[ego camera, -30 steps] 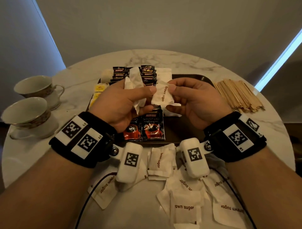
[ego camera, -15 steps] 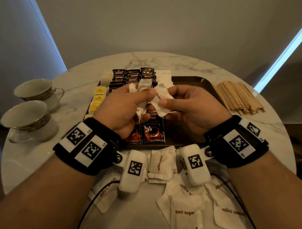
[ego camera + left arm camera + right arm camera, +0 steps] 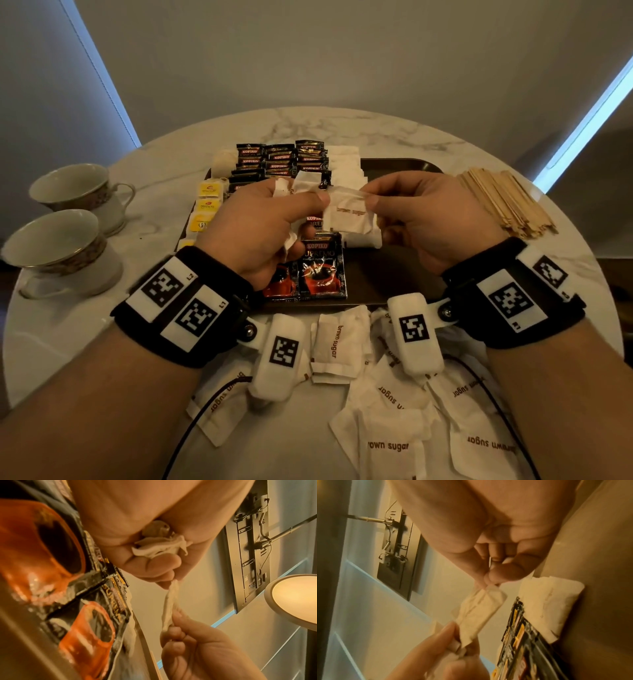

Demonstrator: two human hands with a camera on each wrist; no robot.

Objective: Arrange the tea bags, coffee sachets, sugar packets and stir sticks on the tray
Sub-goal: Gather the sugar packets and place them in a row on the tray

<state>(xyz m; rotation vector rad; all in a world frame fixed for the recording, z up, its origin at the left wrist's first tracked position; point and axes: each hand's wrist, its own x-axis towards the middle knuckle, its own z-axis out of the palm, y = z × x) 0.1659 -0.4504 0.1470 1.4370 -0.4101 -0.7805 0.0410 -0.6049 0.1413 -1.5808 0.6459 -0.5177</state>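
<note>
Stir sticks [image 3: 507, 202] right of tray [image 3: 394, 277], seemingly touching

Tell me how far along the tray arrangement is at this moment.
Partly done. On the tray, Kopiko coffee sachets, yellow tea bags and some white packets already sit in rows. In hand: the left hand grips a bunch of brown sugar packets, and the right hand pinches one brown sugar packet together with it. Left: loose sugar packets and stir sticks on the table.
</note>
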